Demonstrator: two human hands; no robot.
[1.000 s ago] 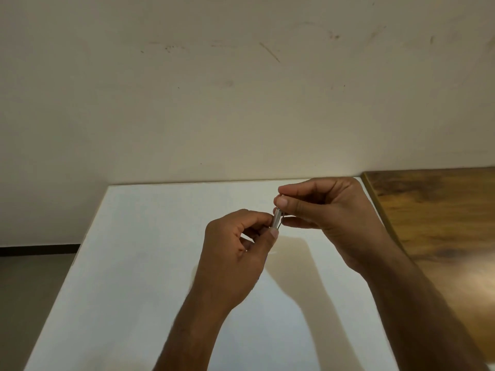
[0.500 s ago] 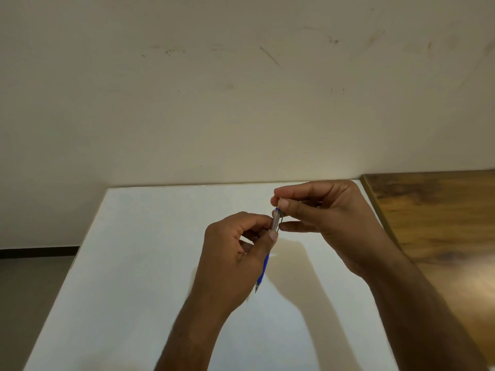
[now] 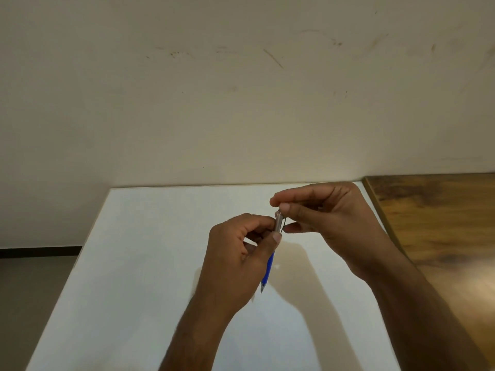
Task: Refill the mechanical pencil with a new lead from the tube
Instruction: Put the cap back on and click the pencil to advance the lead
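Observation:
A blue mechanical pencil (image 3: 270, 266) with a silver upper end stands nearly upright over the white table, tip pointing down. My left hand (image 3: 235, 261) grips its barrel between thumb and fingers. My right hand (image 3: 326, 223) pinches the silver top end with thumb and forefinger. Whether a lead or a cap sits between those fingertips is too small to tell. No lead tube shows in view.
The white table (image 3: 150, 277) runs under both hands, its left edge dropping to a grey floor. A brown wooden surface (image 3: 439, 226) adjoins it on the right. A plain wall stands right behind the table.
The pencil's blue lower barrel and tip have come out from behind my left hand. Both hands stay close together at the pencil's top.

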